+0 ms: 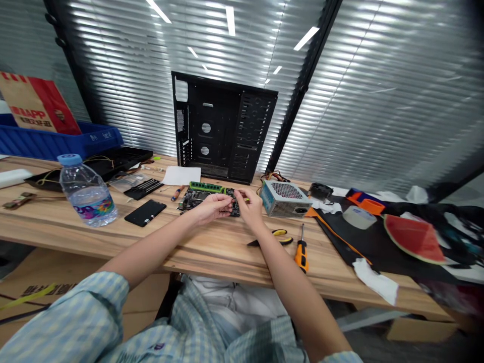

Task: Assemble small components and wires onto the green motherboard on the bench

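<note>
A motherboard (194, 198) with a green memory stick (207, 187) along its far edge lies on the wooden table. Over its right part, my left hand (215, 207) is closed, thumb and fingers pinched together. Close beside it my right hand (250, 204) also has its fingers pinched, near the board's right end. Whatever is between the fingertips is too small to make out. A bit of yellow-green shows by the right fingers. Pliers with yellow-black handles (280, 233) lie partly behind my right forearm, and an orange screwdriver (301, 254) lies to its right.
A black computer case (223, 128) stands behind the board. To the right sit a power supply (286, 197), a fan (320, 191) and a watermelon-patterned item (414, 238). Leftward are a black phone-like slab (145, 213), a bit set (143, 188), a water bottle (87, 194) and a blue bin (56, 143).
</note>
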Demonstrator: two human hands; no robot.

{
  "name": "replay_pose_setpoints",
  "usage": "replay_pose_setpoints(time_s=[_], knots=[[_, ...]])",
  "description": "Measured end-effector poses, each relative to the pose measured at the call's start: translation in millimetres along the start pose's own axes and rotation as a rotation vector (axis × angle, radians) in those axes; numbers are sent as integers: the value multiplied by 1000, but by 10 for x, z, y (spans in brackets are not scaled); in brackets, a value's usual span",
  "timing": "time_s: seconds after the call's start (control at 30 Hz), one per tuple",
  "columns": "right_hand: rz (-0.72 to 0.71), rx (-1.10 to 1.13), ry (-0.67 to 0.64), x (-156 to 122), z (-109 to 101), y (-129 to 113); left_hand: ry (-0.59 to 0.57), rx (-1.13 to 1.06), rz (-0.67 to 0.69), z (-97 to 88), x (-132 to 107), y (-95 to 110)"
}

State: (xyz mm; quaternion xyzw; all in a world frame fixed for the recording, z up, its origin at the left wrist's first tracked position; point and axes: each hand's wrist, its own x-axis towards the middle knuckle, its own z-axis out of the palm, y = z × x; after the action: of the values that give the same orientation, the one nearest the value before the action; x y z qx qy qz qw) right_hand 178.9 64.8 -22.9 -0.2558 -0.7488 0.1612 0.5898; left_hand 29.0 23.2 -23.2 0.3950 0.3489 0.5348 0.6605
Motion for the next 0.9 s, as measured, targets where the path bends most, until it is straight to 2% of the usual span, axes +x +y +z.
replay_pose_setpoints(time_s=[0.5, 0.63, 0.73, 0.83, 0.9], knots=[[48, 5, -22, -3, -4, -10, -14, 85, 85, 14, 23, -46], [61, 18, -19, -6, -5, -19, 27, 86, 82, 24, 8, -29], [130, 89, -28, -6, -4, -25, 89, 37, 107, 32, -1, 5], [217, 171, -119, -18, 9, -20, 160, -28, 180, 31, 1, 46], [257, 196, -289, -38, 25, -14, 199, -66, 243, 26, 9, 64]])
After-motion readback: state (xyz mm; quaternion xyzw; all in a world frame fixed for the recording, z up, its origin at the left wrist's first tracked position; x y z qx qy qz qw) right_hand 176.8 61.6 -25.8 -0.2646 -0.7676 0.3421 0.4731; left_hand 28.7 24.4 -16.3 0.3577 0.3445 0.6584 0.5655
